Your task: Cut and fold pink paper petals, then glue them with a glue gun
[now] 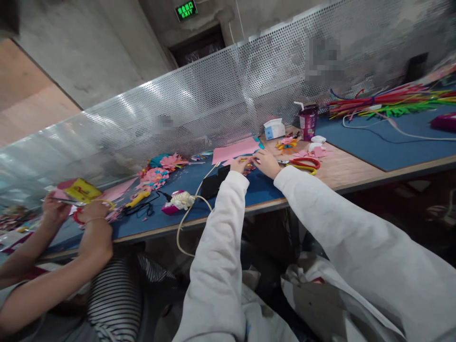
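Note:
Above the blue mat, my left hand [240, 165] and my right hand [267, 162] meet with fingers pinched close together. Between the fingertips is a small pink and yellow piece, too small to name. A pink paper sheet [228, 151] lies just behind my hands. Scissors [305, 165] with red and yellow handles rest right of my right hand, partly behind the sleeve. Beyond them are a pink and orange paper flower [287, 144] and pink paper scraps [313, 152]. A flat black object [213, 184] lies left of my left hand.
At left, a co-worker's hands [93, 213] hold scissors near a yellow container [80, 190]. A cabled power strip [180, 201], yellow-handled tool [138, 198] and paper flowers [155, 178] lie between us. Tissues [274, 129], a purple cup [308, 123] and colourful strips [384, 100] stand rearward, before a perforated metal screen [213, 90].

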`<state>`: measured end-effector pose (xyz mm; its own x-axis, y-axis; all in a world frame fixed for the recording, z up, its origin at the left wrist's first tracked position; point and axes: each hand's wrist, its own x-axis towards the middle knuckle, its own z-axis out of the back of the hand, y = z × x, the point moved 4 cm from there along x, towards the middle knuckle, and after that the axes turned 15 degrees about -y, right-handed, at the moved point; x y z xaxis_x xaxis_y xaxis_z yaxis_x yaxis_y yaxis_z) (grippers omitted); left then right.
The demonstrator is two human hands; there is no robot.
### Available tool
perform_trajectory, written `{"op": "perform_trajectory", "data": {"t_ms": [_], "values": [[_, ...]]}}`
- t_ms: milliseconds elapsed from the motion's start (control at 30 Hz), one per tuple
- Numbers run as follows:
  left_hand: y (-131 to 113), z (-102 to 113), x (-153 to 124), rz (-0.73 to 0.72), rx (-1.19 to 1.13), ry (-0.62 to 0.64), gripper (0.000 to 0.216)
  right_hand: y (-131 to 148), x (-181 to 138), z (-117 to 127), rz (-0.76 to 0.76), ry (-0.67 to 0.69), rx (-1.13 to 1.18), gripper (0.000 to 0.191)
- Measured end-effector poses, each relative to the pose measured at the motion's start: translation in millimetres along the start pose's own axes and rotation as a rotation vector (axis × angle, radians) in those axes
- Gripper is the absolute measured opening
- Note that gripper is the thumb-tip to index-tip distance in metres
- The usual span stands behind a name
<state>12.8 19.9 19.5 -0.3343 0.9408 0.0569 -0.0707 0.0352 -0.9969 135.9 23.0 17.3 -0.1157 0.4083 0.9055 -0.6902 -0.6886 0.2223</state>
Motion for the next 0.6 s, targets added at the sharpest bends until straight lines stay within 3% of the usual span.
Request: {"op": "perform_trajectory", "data": {"t_ms": [600], "values": [[2.4,3.7,6.7,0.026,-0.127,-0.015,0.007,17.8,-0.2,7.7,0.235,0.157,-0.206,0.024]]}}
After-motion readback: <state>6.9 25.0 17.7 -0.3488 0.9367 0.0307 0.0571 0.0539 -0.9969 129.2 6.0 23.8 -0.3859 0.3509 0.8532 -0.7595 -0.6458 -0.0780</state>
